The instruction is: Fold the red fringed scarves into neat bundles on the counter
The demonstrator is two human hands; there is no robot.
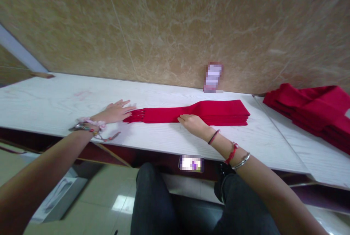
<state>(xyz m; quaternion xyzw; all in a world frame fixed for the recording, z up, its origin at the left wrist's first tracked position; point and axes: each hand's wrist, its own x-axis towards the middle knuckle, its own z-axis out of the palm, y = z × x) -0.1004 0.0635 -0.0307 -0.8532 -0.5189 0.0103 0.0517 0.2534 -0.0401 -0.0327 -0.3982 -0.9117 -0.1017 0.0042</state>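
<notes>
A long red scarf with a fringed left end lies flat on the white tabletop, its right part folded wider. My left hand rests flat on the table, fingers stretched out, its fingertips at the fringe. My right hand lies palm down on the scarf's near edge around its middle, fingers extended. Bracelets circle both wrists.
A stack of folded red scarves sits on the adjoining white board at the right. A small blurred item leans against the brown marbled wall. Below the table edge are my dark-trousered legs and a pale box on the floor.
</notes>
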